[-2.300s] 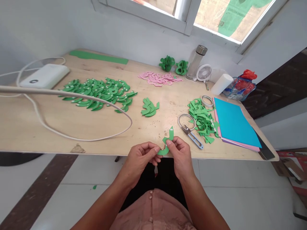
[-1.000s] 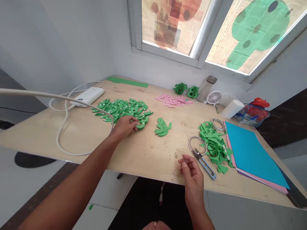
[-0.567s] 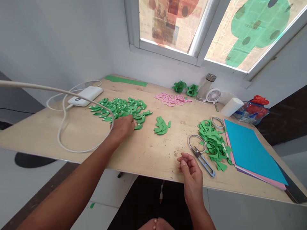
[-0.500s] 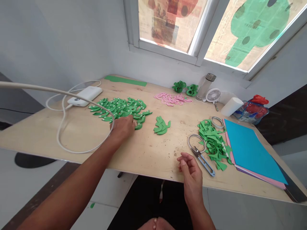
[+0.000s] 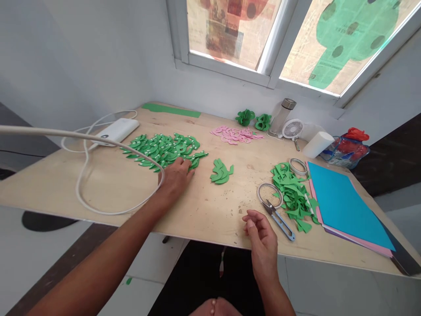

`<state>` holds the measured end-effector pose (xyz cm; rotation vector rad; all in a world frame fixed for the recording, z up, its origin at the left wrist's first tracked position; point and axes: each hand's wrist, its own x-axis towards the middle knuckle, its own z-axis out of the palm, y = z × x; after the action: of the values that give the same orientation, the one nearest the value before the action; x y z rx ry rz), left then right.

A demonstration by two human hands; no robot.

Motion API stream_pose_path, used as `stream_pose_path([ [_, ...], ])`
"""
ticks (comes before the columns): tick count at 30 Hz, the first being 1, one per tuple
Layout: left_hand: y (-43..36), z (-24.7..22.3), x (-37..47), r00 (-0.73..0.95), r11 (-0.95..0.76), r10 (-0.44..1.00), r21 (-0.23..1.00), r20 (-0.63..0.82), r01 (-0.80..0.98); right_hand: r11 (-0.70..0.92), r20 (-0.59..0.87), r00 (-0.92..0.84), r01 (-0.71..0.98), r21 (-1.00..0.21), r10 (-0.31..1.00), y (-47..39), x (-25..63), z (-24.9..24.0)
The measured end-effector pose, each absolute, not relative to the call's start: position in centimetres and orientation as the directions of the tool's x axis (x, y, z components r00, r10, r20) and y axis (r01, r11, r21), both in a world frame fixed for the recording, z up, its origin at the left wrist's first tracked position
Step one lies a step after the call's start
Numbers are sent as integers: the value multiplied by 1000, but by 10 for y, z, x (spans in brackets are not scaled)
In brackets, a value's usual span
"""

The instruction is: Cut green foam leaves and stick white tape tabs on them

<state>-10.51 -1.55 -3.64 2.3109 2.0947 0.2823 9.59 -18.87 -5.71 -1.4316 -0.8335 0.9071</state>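
My left hand [image 5: 176, 177] lies at the front right edge of a pile of green paper pieces with small white marks [image 5: 161, 148], its fingers apart and touching the pieces. Just right of it is a small stack of plain green pieces [image 5: 221, 171]. Near the table's front edge my right hand [image 5: 261, 230] rests palm inward with loosely curled fingers and nothing in it. Beside it lie blue-handled snips [image 5: 279, 219], their tips over a roll of tape [image 5: 269, 195]. Green scraps [image 5: 292, 193] are heaped behind them.
A white cable [image 5: 82, 184] loops from a white power bank [image 5: 118, 131] across the left side. Pink pieces [image 5: 237, 135], a bottle [image 5: 282, 116] and a small fan [image 5: 292, 129] stand or lie at the back. Blue sheets [image 5: 345, 206] cover the right.
My left hand has moved a little to the right along the edge of the green pile, its fingers more spread. The cable has shifted slightly. My right hand has stayed in place.
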Motion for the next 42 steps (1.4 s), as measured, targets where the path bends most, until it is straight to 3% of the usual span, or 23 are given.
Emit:
stream_pose_path([
  [6,0,-32,-106,16,-23,997,105,74,994,-52,-45,441,2,-999,896,-189,96,-58],
  [15,16,-37,-100,-91,72,990,178,105,981,-35,-31,442,1,-999,897,-190,95,-57],
  [24,2,-35,-96,80,-148,968,287,237,947,-2,-13,427,-26,-1000,904,-189,93,-53],
  [30,1,-35,-63,293,-319,947,294,131,901,1,-3,411,-9,-1000,911,-189,96,-58],
  [37,-3,-41,-45,276,-279,960,225,46,934,16,17,399,5,-1000,917,-188,97,-61],
  [42,-4,-40,-47,239,-230,971,308,10,923,39,49,396,32,-999,917,-188,96,-59],
])
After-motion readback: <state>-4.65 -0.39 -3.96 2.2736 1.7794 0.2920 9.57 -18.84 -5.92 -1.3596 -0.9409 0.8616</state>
